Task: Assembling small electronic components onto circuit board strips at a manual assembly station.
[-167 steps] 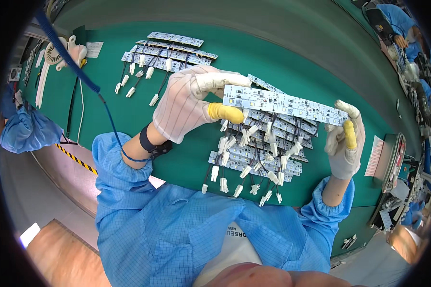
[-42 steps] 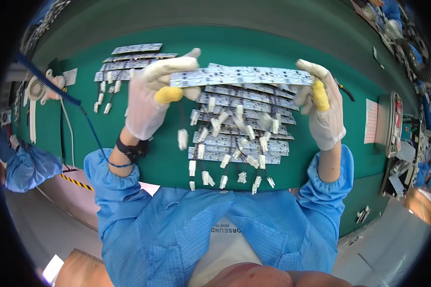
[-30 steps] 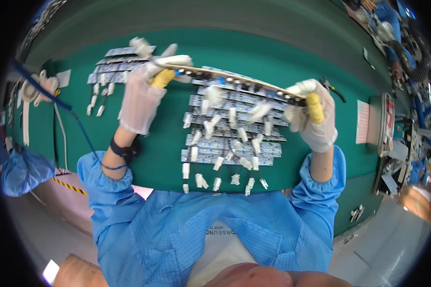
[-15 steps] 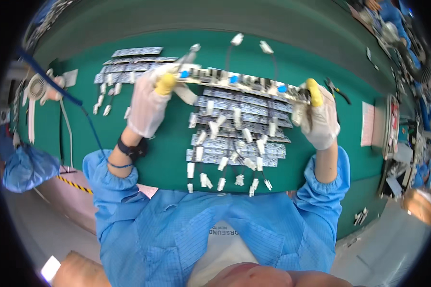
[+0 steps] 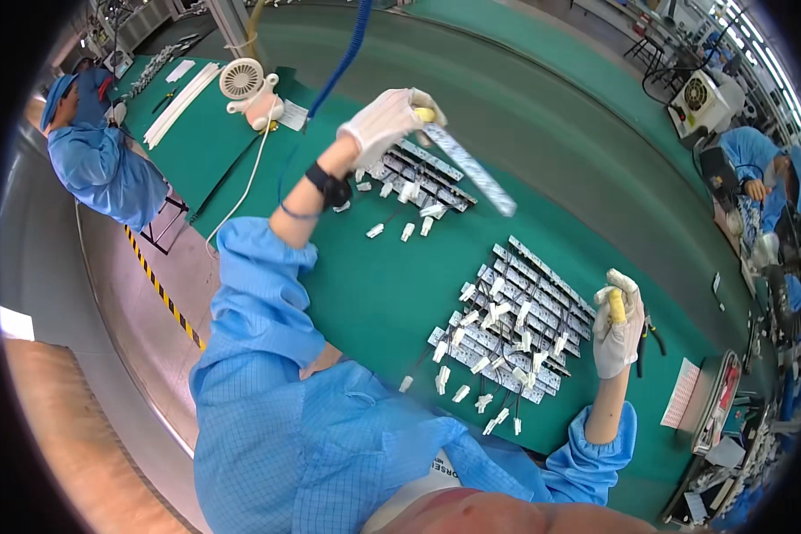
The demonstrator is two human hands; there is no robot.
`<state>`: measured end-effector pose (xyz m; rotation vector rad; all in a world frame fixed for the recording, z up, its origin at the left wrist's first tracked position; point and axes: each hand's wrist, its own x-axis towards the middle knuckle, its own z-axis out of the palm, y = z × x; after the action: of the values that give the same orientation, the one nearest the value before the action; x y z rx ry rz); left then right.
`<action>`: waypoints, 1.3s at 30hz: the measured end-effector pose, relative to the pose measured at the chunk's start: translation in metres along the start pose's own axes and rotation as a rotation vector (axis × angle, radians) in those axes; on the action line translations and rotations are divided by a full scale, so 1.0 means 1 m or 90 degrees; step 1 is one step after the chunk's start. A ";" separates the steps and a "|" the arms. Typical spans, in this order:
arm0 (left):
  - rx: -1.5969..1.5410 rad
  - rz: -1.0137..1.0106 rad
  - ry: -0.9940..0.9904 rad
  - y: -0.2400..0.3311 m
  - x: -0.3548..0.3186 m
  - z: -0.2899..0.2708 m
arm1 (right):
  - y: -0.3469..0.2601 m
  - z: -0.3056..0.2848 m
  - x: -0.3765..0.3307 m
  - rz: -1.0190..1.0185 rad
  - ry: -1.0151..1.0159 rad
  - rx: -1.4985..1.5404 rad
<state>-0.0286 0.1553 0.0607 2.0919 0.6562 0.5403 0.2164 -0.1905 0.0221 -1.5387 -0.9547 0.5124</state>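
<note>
My left hand (image 5: 396, 120), in a white glove with a yellow fingertip cover, grips one end of a narrow circuit board strip (image 5: 473, 171). The strip slants down to the right, partly over the far group of similar boards (image 5: 432, 165), which have white plugs on leads. Beside the larger group of circuit boards (image 5: 543, 289) is my right hand (image 5: 618, 325), gloved the same way. Its fingers are loosely bent and apart, with nothing visible in them. White connectors (image 5: 498, 311) on dark leads lie across the larger group.
All this lies on a green mat (image 5: 365, 285). Dark-handled pliers (image 5: 654, 336) lie right of my right hand. A small fan (image 5: 243, 80) with a cable stands at the far left, near a hanging blue coiled hose (image 5: 343, 53). Co-workers in blue sit at both sides.
Both hands held the board strip before; now only my left hand does, having carried it left toward the smaller group. My right hand has let go. The view has swung left.
</note>
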 end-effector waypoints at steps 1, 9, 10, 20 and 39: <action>0.066 -0.041 -0.042 -0.023 0.010 -0.012 | 0.004 -0.001 0.002 -0.010 -0.004 0.001; 0.321 0.125 0.096 -0.062 -0.001 0.004 | 0.019 0.001 0.007 0.002 0.001 0.046; 0.310 0.130 -0.007 -0.073 -0.004 0.000 | 0.017 0.002 0.005 0.011 0.014 0.033; 0.498 0.007 0.074 -0.047 -0.128 -0.036 | 0.006 0.004 -0.003 0.055 0.083 0.035; 0.702 -0.217 0.304 -0.089 0.206 0.008 | 0.007 -0.006 0.001 -0.002 0.148 0.035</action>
<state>0.1116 0.3237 0.0110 2.7386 1.8741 0.5373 0.2236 -0.1933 0.0172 -1.5093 -0.7583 0.3464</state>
